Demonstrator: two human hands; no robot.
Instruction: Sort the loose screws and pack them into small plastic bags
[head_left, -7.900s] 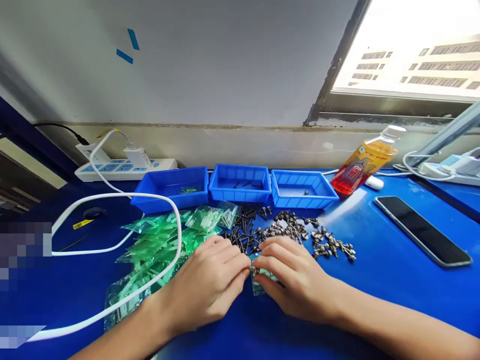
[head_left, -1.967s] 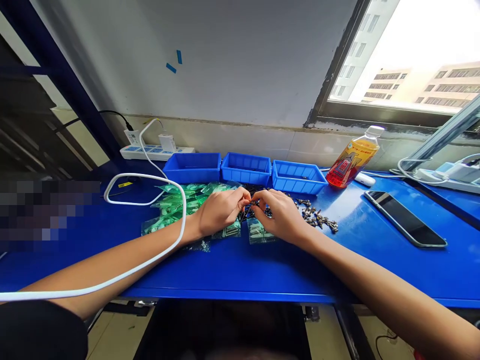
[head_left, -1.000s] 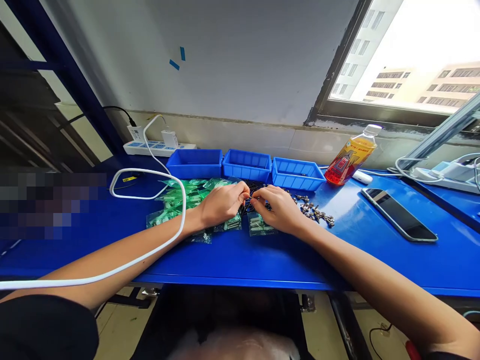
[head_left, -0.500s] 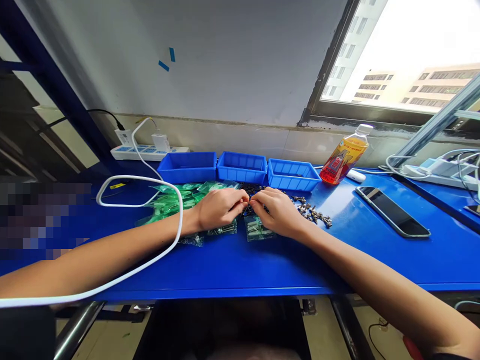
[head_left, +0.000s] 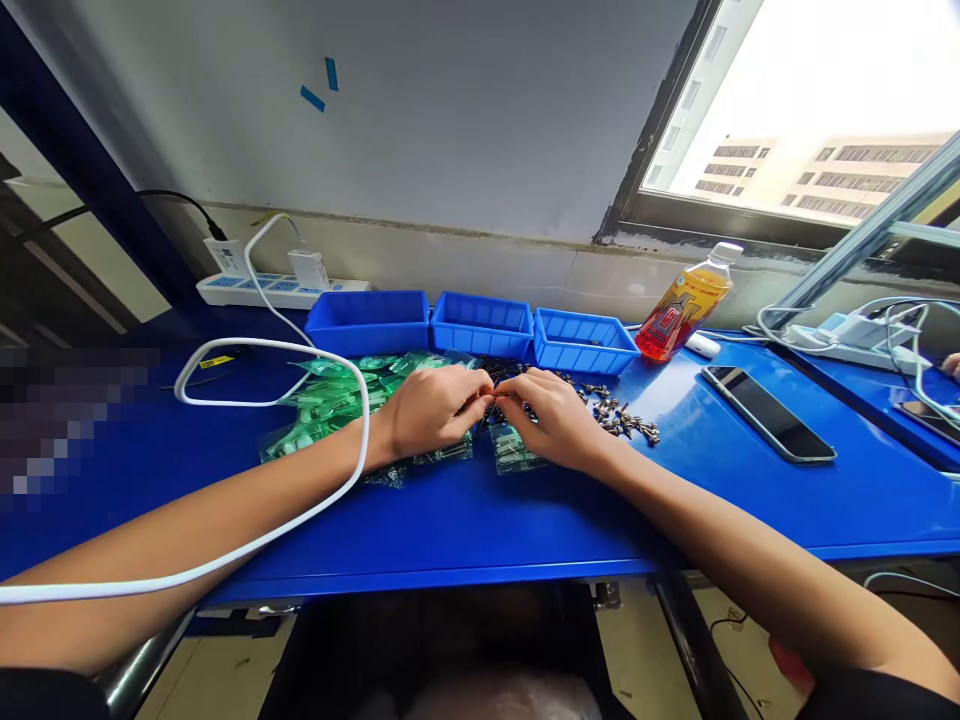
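My hands have barely shifted, left hand [head_left: 431, 410] and right hand [head_left: 551, 420] pinching a small screw [head_left: 491, 403] together, which might slip into the pile beneath.

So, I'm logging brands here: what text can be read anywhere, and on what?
None legible.
Orange drink bottle: red label print, too blurred to read.
White power strip: markings too small.
Yellow tag on the blue table: unreadable.
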